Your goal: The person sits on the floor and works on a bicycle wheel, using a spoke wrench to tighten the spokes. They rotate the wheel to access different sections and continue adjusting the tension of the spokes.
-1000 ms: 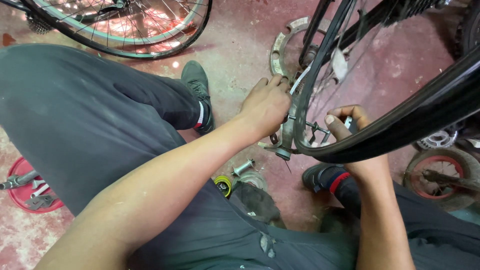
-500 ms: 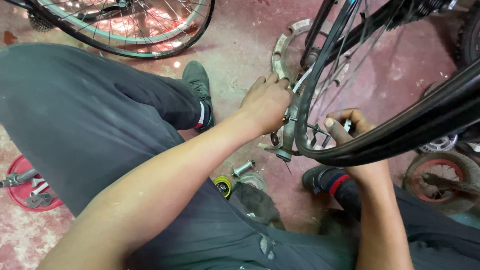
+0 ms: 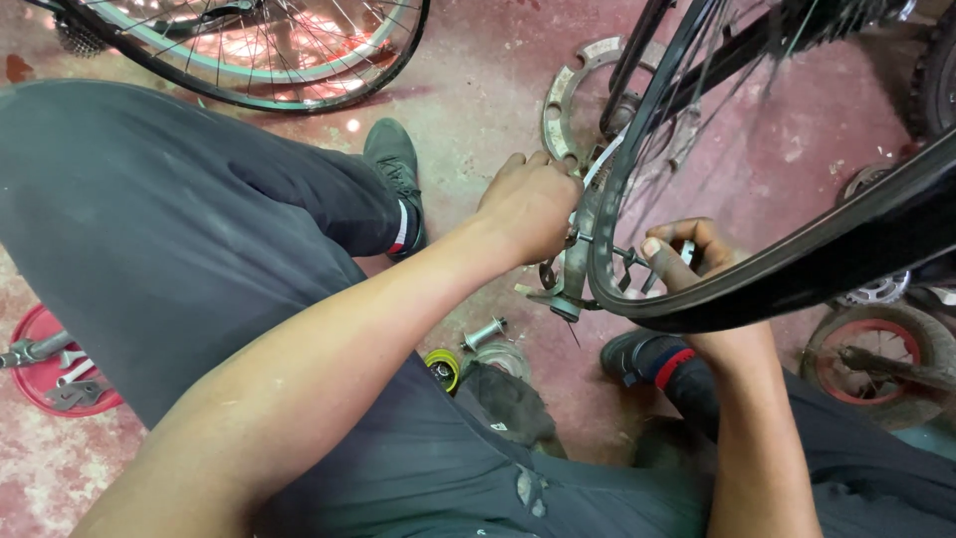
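No packages, labels, signs — no screens.

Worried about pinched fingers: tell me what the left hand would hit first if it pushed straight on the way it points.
Probably the grey brake arm at the bike tyre: the left hand points right, its fingers already against it. Depth is hard to judge.

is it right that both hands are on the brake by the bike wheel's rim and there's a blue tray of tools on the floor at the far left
Not quite: the tray is red, not blue, as the head view shows. The rest holds: the left hand and right hand are at the brake by the rim of the bike wheel, and the tray of tools lies on the floor at the far left.
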